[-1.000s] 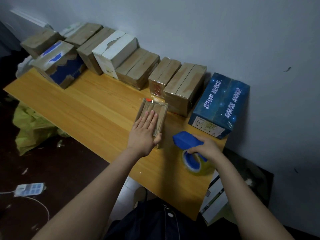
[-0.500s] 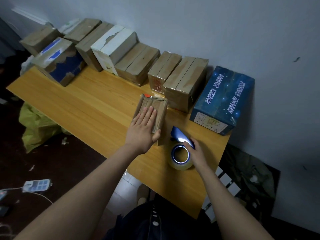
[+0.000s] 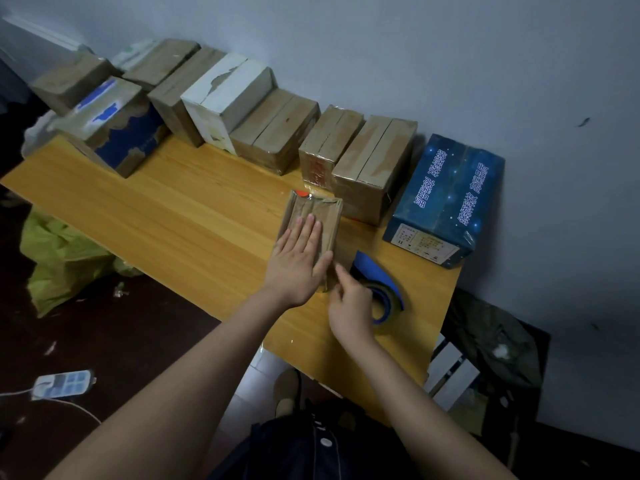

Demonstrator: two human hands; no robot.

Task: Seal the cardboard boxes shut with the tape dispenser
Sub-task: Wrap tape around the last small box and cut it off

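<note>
A small brown cardboard box (image 3: 313,211) lies on the wooden table (image 3: 173,216), in front of the row of boxes. My left hand (image 3: 298,261) presses flat on its top, fingers straight. The blue tape dispenser (image 3: 379,277) with its clear tape roll lies on the table just right of the box. My right hand (image 3: 349,303) hovers over the roll with fingers curled. Its index fingertip and thumb meet at the box's near right corner. Whether they pinch a tape end is not visible.
Several taped brown boxes and a white box (image 3: 225,98) line the wall. A dark blue printed box (image 3: 446,199) stands at the right end. The table's near edge runs just under my wrists. A yellow bag (image 3: 62,261) and a power strip (image 3: 64,382) lie on the floor.
My right hand let go of the dispenser's handle and moved left to the box's near corner. The dispenser now lies on the table. My left hand stays flat on the box.
</note>
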